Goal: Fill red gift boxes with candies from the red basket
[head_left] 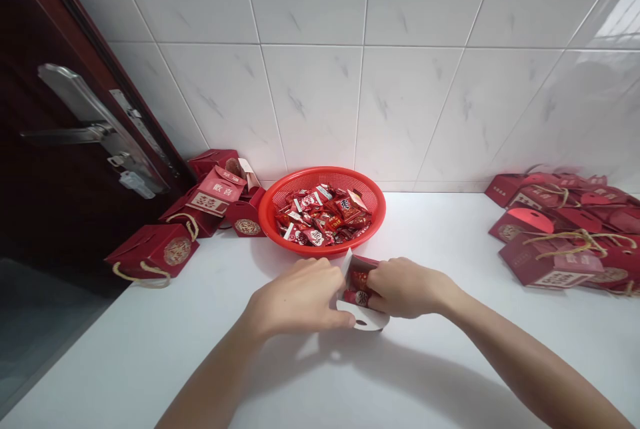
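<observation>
An open red candy box (368,318) with white inner flaps stands on the white table in front of the basket. Wrapped candies (356,297) show inside it. My left hand (300,294) grips the box's left side, with the thumb along the near flap. From the right, my right hand (404,287) reaches into the opening with its fingers curled. Whatever those fingertips pinch is hidden. Just beyond both hands sits a red plastic basket (269,229) holding many wrapped candies (325,215).
Closed red boxes with rope handles (150,252) are piled at the left beside a dark door (45,202). At the right lie several flattened red boxes with rope handles (555,259). A tiled wall (310,102) rises behind the white table (440,362).
</observation>
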Demonstrator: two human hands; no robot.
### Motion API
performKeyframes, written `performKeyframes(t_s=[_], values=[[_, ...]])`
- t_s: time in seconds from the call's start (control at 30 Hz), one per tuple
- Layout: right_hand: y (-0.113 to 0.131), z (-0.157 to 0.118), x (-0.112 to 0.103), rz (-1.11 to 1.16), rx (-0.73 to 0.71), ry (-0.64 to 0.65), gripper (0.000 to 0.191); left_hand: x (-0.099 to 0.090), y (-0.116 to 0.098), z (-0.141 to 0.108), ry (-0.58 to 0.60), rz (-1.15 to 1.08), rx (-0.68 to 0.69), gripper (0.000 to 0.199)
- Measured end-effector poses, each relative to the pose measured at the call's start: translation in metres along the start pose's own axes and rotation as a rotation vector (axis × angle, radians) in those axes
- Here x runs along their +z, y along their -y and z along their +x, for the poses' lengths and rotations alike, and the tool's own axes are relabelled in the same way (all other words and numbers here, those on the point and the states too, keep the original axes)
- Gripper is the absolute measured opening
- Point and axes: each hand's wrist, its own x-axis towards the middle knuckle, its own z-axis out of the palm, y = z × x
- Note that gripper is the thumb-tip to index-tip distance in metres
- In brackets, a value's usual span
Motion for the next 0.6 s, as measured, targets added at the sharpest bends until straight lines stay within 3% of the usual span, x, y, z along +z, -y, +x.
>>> performKeyframes(t_s=[0.17,0.37,0.6], values=[[0.008,0.0078,0.0046,-0.078,0.044,-0.048,0.014,-0.0009,-0.0036,0.002,-0.004,0.003,-0.006,0.037],[0.0001,0.0015,0.0026,-0.042,-0.025,-0.14,0.019,0.0006,-0.0035,0.0022,-0.02,-0.014,0.008,0.039],[0.009,0.0087,0.0034,-0.204,-0.028,0.034,0.012,0.0,-0.0025,0.002,-0.035,-0.029,0.021,0.037]])
